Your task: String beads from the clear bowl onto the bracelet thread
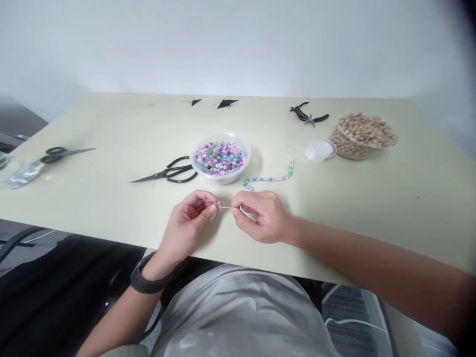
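In front of the bowl, my left hand [193, 218] pinches a small bead [215, 204] between thumb and forefinger. A thin pale string [225, 208] runs from that bead to my right hand [262, 215], whose thumb and forefinger are closed on it. Just beyond my right hand a strand of threaded beads [269, 179], in blue, green and pink, curves across the table; its near end is hidden behind the hand. The white bowl [221, 179] past my hands is filled with loose coloured beads [221, 157].
Black-handled scissors [163, 174] lie left of the bowl, with another pair of scissors [59, 153] farther left. At the back right are pliers [307, 115], a white lid [319, 150] and a tub of brown nuts or beans [351, 144]. Black scraps [226, 103] lie at the rear.
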`<state>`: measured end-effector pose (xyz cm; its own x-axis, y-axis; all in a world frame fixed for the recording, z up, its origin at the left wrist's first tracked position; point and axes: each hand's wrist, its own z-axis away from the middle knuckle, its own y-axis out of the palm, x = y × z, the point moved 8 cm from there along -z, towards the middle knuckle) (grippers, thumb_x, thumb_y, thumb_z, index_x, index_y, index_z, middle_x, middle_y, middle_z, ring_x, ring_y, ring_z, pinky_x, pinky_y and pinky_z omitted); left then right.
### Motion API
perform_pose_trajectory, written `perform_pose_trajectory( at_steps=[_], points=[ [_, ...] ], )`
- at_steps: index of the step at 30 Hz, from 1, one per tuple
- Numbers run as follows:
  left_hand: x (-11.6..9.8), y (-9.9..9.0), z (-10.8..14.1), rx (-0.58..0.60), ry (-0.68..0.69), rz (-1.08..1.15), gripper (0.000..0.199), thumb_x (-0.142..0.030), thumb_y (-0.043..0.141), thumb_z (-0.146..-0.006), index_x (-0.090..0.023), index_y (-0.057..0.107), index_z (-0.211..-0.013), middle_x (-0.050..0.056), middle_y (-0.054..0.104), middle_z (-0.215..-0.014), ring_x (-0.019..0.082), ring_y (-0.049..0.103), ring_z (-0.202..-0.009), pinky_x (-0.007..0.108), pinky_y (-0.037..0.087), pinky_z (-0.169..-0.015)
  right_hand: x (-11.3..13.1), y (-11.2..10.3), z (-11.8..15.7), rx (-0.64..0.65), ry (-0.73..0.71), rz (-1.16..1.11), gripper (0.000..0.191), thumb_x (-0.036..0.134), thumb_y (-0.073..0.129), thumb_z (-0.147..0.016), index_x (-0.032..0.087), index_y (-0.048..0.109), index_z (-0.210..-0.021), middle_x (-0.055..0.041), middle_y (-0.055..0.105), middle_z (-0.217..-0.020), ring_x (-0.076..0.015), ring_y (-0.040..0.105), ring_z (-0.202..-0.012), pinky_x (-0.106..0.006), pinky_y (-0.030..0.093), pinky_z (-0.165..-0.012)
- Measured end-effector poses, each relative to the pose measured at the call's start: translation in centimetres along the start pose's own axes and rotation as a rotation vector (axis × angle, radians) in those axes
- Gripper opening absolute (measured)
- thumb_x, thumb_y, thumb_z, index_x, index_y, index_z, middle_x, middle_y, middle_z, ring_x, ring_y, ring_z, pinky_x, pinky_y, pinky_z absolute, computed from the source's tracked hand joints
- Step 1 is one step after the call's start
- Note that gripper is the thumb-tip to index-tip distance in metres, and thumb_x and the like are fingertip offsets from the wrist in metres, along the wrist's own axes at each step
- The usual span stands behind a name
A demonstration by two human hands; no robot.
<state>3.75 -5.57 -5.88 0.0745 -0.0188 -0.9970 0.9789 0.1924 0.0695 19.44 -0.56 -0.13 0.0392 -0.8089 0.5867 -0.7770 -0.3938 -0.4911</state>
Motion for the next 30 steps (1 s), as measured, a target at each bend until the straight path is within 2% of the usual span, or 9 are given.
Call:
perform_pose_trajectory(
  at_steps=[11, 23, 27, 30],
  points=[
    [0.11, 0.05, -0.06, 0.017, 0.012, -0.02, 0.014, -0.031, 0.077, -0.092, -0.021, 0.071, -0.1, 0.002, 0.069, -0.098, 0.011, 0.061, -0.088, 0.018, 0.048, -0.079, 0.2, -0.04, -0.01, -0.007, -0.021, -0.009, 0.008, 0.011, 0.058, -0.09, 0.016, 0.056, -0.085, 0.007, 0.047, -0.066, -0.0044, 0.035, -0.054, -0.018, 0.033, -0.057],
    [-0.15, 0.21, 0.11, 0.046, 0.025, -0.017, 0.013, -0.03, 0.076, -0.093, -0.021, 0.071, -0.1, 0.002, 0.068, -0.097, 0.01, 0.061, -0.088, 0.017, 0.048, -0.08, -0.15, 0.16, 0.08, 0.017, 0.016, 0.053, 0.007, 0.017, 0.061, -0.097, 0.015, 0.066, -0.094, 0.0097, 0.039, -0.058, -0.0028, 0.033, -0.048, -0.018, 0.031, -0.052],
    [-0.19, 0.36, 0.0, 0.054, 0.025, 0.002, 0.012, -0.03, 0.076, -0.093, -0.022, 0.072, -0.101, 0.001, 0.068, -0.096, 0.009, 0.062, -0.088, 0.016, 0.048, -0.081, -0.07, 0.19, 0.02, 0.015, 0.012, 0.07, 0.007, 0.018, 0.061, -0.098, 0.015, 0.066, -0.095, 0.0088, 0.046, -0.06, -0.0032, 0.036, -0.05, -0.019, 0.032, -0.053],
    [-0.15, 0.36, -0.02, 0.052, 0.021, 0.019, 0.012, -0.03, 0.076, -0.094, -0.022, 0.071, -0.101, 0.001, 0.069, -0.097, 0.009, 0.063, -0.09, 0.015, 0.049, -0.082, 0.2, 0.04, -0.17, -0.009, -0.011, 0.033, 0.009, 0.016, 0.058, -0.099, 0.015, 0.064, -0.093, 0.0033, 0.057, -0.072, -0.0064, 0.047, -0.061, -0.02, 0.038, -0.06]
  ],
)
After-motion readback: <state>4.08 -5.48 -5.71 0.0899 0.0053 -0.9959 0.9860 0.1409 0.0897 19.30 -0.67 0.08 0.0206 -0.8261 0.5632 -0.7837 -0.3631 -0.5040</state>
